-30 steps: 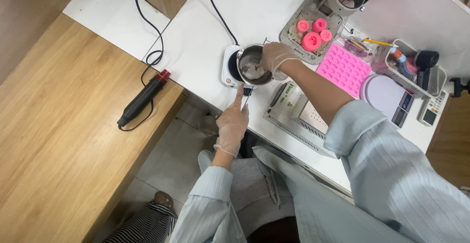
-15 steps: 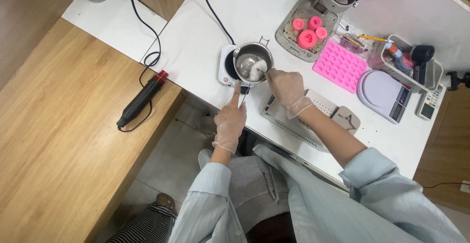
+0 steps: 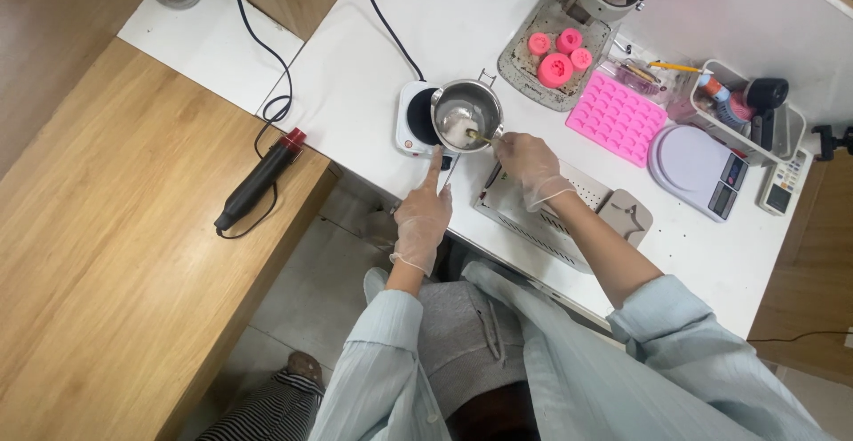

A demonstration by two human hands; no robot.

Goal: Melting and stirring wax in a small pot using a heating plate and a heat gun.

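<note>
Right hand (image 3: 526,158), gloved, w/ narrow pinch grip on a thin stirring tool (image 3: 480,136), tip down in the small steel pot (image 3: 466,116). Pot sits on a white hot plate (image 3: 410,119) near front edge of the white desk (image 3: 355,59). Left hand (image 3: 423,219), gloved too, fingers pinched on the pot's handle (image 3: 447,168) at desk edge. Pink silicone mold (image 3: 616,118) & round scale (image 3: 689,162) lie off to the right; black heat gun (image 3: 259,178) on the wooden bench.

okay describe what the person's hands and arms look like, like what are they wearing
Both hands wear thin, see-through disposable gloves, wrinkled and ending at the wrist: left hand, right hand. The sleeves are pale blue with fine stripes; the left one reaches near the wrist, the right one is pushed up past the forearm.
</note>
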